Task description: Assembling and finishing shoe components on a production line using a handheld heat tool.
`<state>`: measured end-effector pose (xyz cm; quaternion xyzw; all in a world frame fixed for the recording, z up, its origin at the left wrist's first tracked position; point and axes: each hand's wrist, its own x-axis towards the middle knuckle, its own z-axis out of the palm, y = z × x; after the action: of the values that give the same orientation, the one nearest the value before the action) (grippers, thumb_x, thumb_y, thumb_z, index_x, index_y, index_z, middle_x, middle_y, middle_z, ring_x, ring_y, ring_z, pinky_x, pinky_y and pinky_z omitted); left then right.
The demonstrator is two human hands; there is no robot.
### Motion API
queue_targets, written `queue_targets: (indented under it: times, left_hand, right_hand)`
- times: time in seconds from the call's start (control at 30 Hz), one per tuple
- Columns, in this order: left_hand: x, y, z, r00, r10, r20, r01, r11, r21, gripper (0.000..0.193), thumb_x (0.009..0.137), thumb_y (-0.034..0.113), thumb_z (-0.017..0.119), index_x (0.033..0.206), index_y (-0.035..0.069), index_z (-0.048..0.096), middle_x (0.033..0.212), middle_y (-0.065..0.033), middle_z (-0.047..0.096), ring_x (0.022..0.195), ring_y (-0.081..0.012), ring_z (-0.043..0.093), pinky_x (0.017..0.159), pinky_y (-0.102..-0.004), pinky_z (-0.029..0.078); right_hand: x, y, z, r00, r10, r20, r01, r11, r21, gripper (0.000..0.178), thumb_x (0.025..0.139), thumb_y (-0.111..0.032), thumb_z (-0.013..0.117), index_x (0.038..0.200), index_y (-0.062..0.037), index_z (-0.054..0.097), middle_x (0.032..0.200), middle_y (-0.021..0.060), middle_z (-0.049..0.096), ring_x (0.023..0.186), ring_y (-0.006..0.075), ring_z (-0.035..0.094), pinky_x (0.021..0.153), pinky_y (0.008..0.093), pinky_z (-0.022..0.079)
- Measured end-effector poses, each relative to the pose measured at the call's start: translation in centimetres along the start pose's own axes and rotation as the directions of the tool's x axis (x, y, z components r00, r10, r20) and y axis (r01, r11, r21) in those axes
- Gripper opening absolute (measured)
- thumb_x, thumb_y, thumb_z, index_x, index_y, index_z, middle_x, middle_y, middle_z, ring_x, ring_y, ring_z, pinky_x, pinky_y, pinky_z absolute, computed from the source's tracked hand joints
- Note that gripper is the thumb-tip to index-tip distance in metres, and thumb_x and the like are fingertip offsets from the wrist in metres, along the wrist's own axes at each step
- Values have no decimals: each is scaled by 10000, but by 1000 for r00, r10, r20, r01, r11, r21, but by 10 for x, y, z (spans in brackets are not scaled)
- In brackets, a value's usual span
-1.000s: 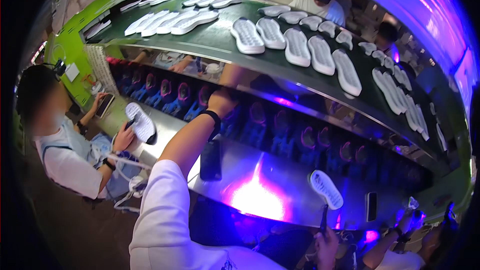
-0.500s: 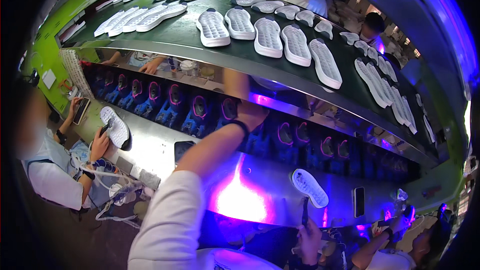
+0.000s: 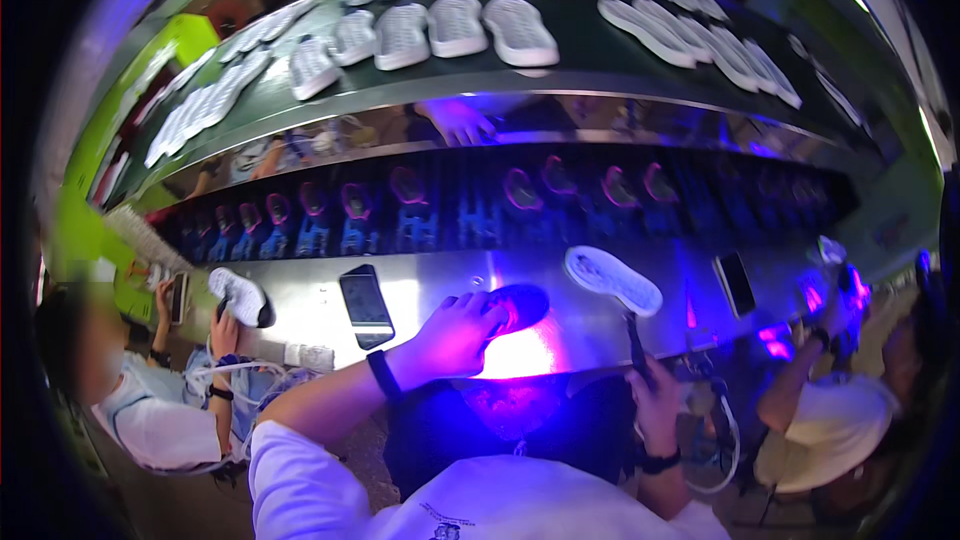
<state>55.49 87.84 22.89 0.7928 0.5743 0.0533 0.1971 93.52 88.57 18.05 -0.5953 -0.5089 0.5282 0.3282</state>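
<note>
Under bright blue-violet light at the bench's front edge, my left hand (image 3: 455, 335) grips a dark shoe upper (image 3: 522, 308) that glows pink in places. My right hand (image 3: 656, 400) is closed round a slim dark-handled brush (image 3: 637, 345), held upright. The brush's tip is at the lower end of a white shoe sole (image 3: 615, 282), which lies on the metal bench; I cannot tell whether they touch. Behind the bench, a dark conveyor rack (image 3: 440, 225) carries a row of shoe uppers with pink-lit rims.
A phone (image 3: 366, 306) lies left of my left hand, another phone (image 3: 735, 283) right of the sole. Above, a green belt (image 3: 575, 40) carries several white soles. A co-worker at left holds a sole (image 3: 240, 297); another co-worker (image 3: 825, 410) sits at right.
My left hand has come back from the rack to the bench's front edge with a shoe upper in it. My right hand still holds the brush. The view has shifted.
</note>
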Motion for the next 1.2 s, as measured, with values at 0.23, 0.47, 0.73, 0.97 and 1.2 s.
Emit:
queue_targets:
  times: [0.23, 0.47, 0.73, 0.97, 1.2]
  left_hand:
    - [-9, 64, 42, 935, 354, -20, -288, 792, 539, 554, 770, 194, 678, 1249, -72, 592, 1027, -139, 613, 974, -264, 632, 884, -407, 502]
    - [-28, 50, 27, 841, 161, -516, -138, 987, 81, 639, 697, 273, 810, 1245, 1, 622, 1169, -138, 649, 1047, -325, 638, 921, -487, 506]
    - [-103, 97, 64, 853, -90, -515, 17, 989, -145, 750, 765, 373, 835, 1296, -76, 553, 1287, -254, 592, 1312, -441, 539, 1116, -614, 399]
    - [-122, 93, 86, 905, -7, -425, -39, 994, -100, 515, 894, 180, 613, 1342, -66, 551, 1339, -238, 593, 1314, -395, 555, 1152, -603, 360]
    - [-123, 87, 76, 928, 52, -370, -86, 993, -75, 464, 913, 120, 567, 1345, -50, 557, 1385, -219, 581, 1376, -366, 518, 1164, -573, 366]
  right_hand:
    - [-13, -65, 10, 999, -31, -27, 34, 990, 134, 321, 922, 8, 694, 1235, 75, 678, 962, 61, 707, 813, 100, 646, 763, 241, 524]
    - [-27, -58, 9, 994, -76, 72, 76, 997, 6, 293, 918, -12, 712, 1201, 64, 704, 911, 42, 709, 796, 94, 645, 745, 248, 526]
    - [-14, -26, 70, 939, -181, 294, 229, 963, -139, 270, 894, -83, 765, 1154, -14, 748, 815, 31, 719, 714, 78, 640, 673, 247, 501]
    - [-13, -16, 89, 934, -30, 357, 94, 982, -165, 281, 907, -115, 763, 1162, -1, 740, 818, 31, 703, 698, 67, 600, 625, 244, 455]
    - [-37, -20, 57, 863, -81, 499, 262, 916, -304, 296, 890, -95, 761, 1171, -3, 732, 874, 81, 721, 803, 142, 665, 737, 294, 507]
